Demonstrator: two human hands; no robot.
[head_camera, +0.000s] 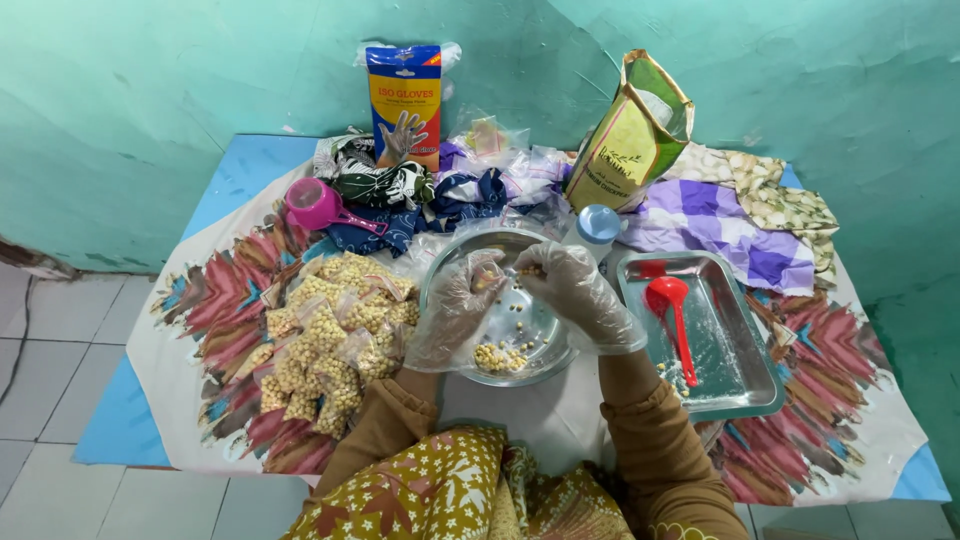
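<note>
So one low table with a patterned cloth (860, 400) over it. On it: one rectangular steel tray (740, 370) holding one red plastic scoop (672, 305), one round steel bowl (470, 255) with loose yellowish chickpeas (500, 357) at the bottom, and a heap of small clear bags filled with chickpeas (325, 345), too many to count. At the back there's one open green-and-yellow sack (625, 135), one tall blue-and-yellow pack of gloves (403, 100), one pink cup (315, 203). Both hands wear clear plastic gloves: left hand (455, 305) and right hand (575, 290) over the bowl, fingers pinched together on something small, can't tell what
</note>
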